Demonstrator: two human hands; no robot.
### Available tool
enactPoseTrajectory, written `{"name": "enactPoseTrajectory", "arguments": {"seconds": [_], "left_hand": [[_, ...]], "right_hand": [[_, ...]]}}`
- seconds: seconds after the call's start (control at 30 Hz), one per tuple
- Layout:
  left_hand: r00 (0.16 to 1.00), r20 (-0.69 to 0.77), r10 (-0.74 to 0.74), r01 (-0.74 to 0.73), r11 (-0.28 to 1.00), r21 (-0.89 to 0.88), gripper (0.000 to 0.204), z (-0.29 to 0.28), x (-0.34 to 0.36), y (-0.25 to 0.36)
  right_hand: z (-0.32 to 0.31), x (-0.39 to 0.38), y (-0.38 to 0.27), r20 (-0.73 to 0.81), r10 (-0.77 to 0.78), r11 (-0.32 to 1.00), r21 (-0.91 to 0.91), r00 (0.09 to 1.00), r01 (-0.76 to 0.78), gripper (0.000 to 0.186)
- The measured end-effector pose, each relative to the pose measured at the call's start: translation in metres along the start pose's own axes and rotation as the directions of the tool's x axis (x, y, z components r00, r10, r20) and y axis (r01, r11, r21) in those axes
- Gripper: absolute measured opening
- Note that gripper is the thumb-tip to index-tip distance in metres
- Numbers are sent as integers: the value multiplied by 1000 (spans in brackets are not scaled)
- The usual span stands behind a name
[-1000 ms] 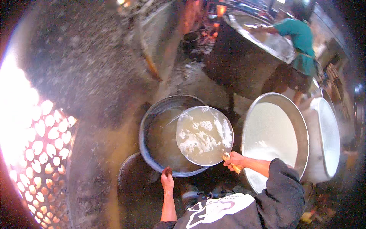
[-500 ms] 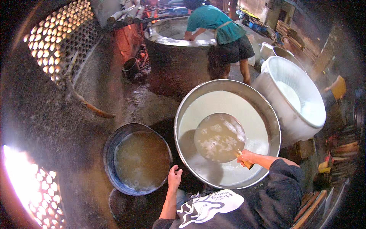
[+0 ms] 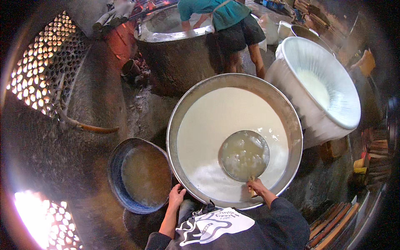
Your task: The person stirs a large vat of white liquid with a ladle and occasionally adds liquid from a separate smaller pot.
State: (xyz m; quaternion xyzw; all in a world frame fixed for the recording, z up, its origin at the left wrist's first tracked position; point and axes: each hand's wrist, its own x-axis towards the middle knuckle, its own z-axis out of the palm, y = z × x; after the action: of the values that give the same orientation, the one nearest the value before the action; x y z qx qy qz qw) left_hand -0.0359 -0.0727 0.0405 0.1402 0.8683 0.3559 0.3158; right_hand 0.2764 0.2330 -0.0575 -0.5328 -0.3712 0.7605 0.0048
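In front of me stands a large round metal basin (image 3: 287, 104) of milky, off-white liquid. My right hand (image 3: 259, 187) is closed round the short wooden handle of a wide, round ladle (image 3: 245, 155). Cloudy, brownish liquid with patches of foam fills the ladle, which sits at the surface of the milky liquid in the basin's near right part. Close against the basin's near left rim is my left hand (image 3: 176, 196), its fingers loosely bent and apart with nothing in them. Left of it stands a dark blue tub (image 3: 118, 179) of murky brown liquid.
Behind the basin, a person in a teal shirt (image 3: 233, 16) leans over a big round stove vat (image 3: 175, 62). A plastic-lined white barrel (image 3: 287, 83) stands close on the right. A curved pole (image 3: 89, 127) lies left; wooden boards (image 3: 337, 225) are at lower right.
The ladle in my right hand has moved nearer to me, and its contents look less foamy. My left hand is closer to the basin's rim. The view has shifted.
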Motion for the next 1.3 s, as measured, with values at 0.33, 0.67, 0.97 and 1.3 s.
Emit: {"name": "enactPoseTrajectory", "arguments": {"seconds": [0.33,0.67,0.97,1.3], "left_hand": [[999,-8,33,-32,997,66,43,3,-3,11],[995,-20,100,-102,989,-103,40,-27,-8,-19],[976,-43,213,-217,965,-149,40,-39,11,-35],[992,-57,109,-113,991,-70,45,21,15,6]], "right_hand": [[128,32,50,374,219,798,463,901,-386,18],[257,-38,-4,895,-25,326,428,445,-843,7],[269,-129,-38,811,95,958,83,577,-274,23],[60,-96,-163,-159,-717,697,-193,679,691,54]]}}
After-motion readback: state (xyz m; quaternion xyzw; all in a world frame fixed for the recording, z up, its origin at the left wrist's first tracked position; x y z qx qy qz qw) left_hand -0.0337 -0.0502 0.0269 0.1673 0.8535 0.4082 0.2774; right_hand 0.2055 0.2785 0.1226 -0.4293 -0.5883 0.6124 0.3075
